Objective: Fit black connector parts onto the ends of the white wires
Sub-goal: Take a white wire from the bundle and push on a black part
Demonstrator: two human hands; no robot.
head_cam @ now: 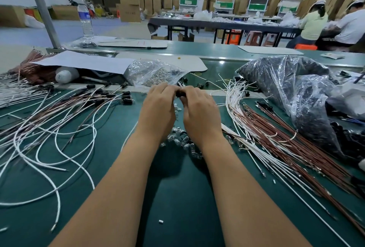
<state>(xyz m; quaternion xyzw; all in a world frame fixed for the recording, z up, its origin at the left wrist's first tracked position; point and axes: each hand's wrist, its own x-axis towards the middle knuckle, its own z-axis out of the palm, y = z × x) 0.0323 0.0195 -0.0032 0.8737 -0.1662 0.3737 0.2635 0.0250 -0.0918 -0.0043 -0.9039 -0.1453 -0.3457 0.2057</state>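
Observation:
My left hand (158, 106) and my right hand (199, 106) meet above the middle of the green table (177, 197), fingertips curled together round a small black connector part (180, 94). Which wire runs into it is hidden by my fingers. Wires with black connectors (126, 98) fitted on their ends lie spread to the left, white and brown mixed. A bundle of bare white wires (235, 98) and brown wires (286, 144) lies to the right. Small clear bulbs (181, 140) lie scattered under my wrists.
A clear bag of small metal parts (154, 73) sits just beyond my hands. A large plastic bag of black parts (292, 89) fills the right side. A water bottle (85, 19) and a grey post (42, 10) stand at the back left. Other people sit at a far table.

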